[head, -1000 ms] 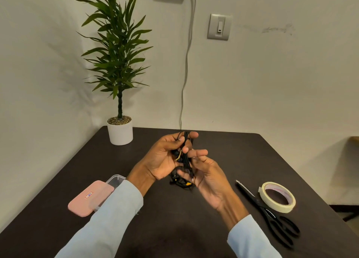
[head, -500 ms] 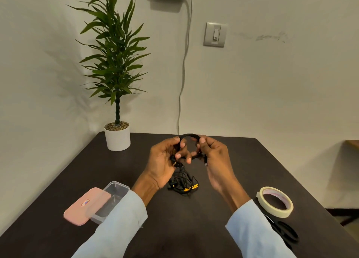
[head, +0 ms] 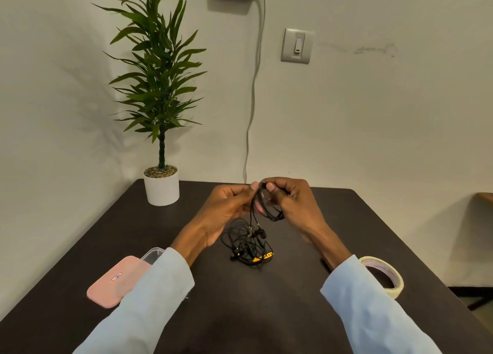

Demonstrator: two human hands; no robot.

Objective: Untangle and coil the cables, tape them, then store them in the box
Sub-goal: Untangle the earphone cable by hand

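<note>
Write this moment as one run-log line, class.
stage: coiling | left hand: pinches cable coil | right hand: holds coil | tangled cables: on table | tape: unused

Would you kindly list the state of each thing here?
left hand: pinches coil
right hand: grips coil
coil: partly wound, untaped
loose cables: tangled on table
box: lid askew, partly open
tape roll: flat, untouched

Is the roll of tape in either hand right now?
No, the tape lies on the table by the right sleeve while both hands hold the cable.
</note>
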